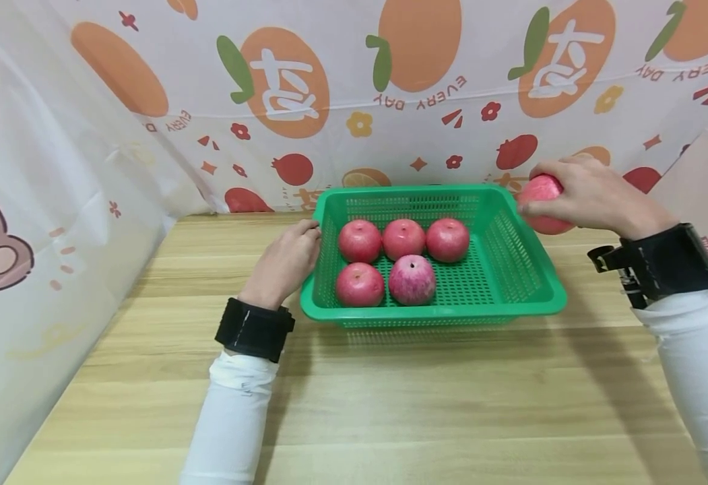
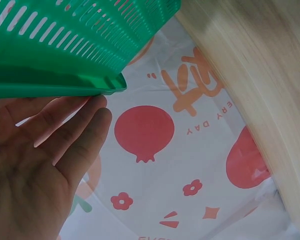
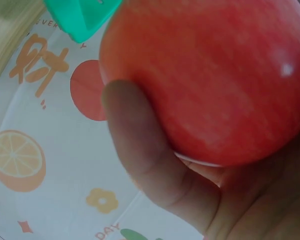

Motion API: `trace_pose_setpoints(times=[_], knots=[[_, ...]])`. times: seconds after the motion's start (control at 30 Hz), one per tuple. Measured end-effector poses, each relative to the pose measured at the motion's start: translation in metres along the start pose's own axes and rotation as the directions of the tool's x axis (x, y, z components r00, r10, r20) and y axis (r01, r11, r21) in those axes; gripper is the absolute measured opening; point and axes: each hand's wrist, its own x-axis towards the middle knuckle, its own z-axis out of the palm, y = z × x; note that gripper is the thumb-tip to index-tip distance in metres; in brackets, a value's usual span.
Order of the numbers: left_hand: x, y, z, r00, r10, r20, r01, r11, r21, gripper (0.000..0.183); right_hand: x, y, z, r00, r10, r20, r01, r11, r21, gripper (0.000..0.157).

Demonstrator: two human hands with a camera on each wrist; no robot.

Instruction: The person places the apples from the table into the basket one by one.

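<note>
A green plastic basket (image 1: 432, 312) stands on the wooden table, with round red fruits that look like apples inside. Three form the back row, among them one red apple (image 1: 447, 240); a red apple (image 1: 360, 284) and a purplish, speckled apple (image 1: 412, 280) sit in front. My right hand (image 1: 593, 195) grips another red apple (image 1: 541, 188) above the basket's right rim. In the right wrist view, the thumb curls against this apple (image 3: 210, 75). My left hand (image 1: 287, 261) is at the basket's left rim; its fairly straight fingers (image 2: 85, 142) touch the rim's underside, the thumb hidden.
Behind the basket hangs a white fruit-print cloth (image 1: 341, 148), which also covers the left side. The wooden table (image 1: 426, 397) extends in front of the basket. Black bands (image 1: 253, 330) circle both wrists. The basket's right part shows bare mesh (image 1: 469, 283).
</note>
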Motion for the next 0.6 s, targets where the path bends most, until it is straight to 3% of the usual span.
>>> trace_pose_setpoints(times=[0.6], knots=[[-0.002, 0.0, -0.001, 1.0, 0.015, -0.012, -0.015, 1.0, 0.006, 0.025, 0.008, -0.024, 0.006, 0.997, -0.067, 0.04, 0.067, 0.998, 0.02, 0.057]])
